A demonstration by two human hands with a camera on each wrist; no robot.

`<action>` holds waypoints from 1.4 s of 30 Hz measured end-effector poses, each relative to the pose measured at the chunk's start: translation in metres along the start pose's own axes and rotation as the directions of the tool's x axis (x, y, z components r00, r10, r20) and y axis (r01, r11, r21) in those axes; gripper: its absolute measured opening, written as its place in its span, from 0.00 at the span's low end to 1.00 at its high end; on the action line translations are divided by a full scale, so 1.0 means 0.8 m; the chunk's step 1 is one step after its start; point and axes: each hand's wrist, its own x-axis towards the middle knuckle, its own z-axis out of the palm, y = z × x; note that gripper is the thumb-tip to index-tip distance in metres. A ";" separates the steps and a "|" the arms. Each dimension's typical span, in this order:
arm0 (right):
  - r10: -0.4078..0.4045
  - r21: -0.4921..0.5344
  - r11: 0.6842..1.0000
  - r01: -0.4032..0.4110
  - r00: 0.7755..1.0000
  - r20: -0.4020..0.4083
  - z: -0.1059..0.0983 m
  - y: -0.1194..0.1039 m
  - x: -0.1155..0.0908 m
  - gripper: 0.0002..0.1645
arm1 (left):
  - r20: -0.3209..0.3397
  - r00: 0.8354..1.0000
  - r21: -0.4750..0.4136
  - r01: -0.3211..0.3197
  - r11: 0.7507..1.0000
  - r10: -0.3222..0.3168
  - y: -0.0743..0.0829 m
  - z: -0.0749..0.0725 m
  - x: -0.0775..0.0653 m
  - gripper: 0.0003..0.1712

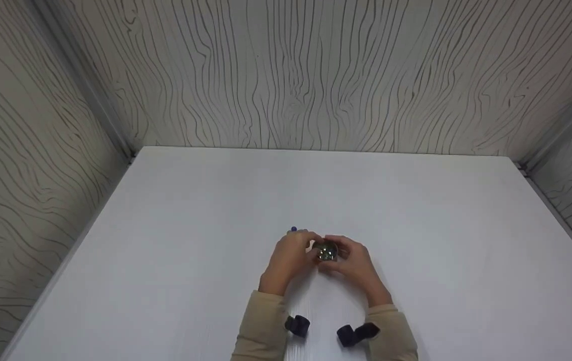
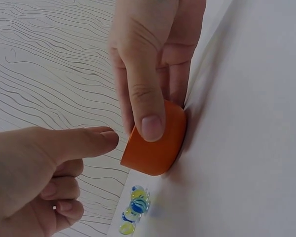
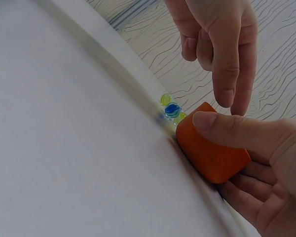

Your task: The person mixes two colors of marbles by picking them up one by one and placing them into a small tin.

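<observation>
My right hand (image 1: 353,260) grips a small orange cup (image 3: 209,150), its thumb on the near side and its fingers round the far side. The cup stands on the white table, and shiny greenish marbles (image 1: 327,252) show inside it from above. My left hand (image 2: 44,168) is at the cup's mouth with thumb and index finger stretched out at the rim and the other fingers curled inward. Nothing shows between those two fingertips. Several clear glass marbles (image 2: 139,205) with blue and yellow swirls lie in a cluster on the table beside the cup, mostly covered by my left hand in the head view.
The white table (image 1: 190,210) reaches back to a wall panel (image 1: 291,75) with a wood-grain pattern. Similar panels stand on the left and right. Small black devices (image 1: 298,326) sit at both sleeves.
</observation>
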 end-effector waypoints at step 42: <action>0.011 -0.034 0.999 -0.012 1.000 -0.023 0.001 -0.004 -0.002 0.38 | -0.058 0.992 -0.037 0.107 0.994 -0.109 -0.027 -0.010 -0.002 0.10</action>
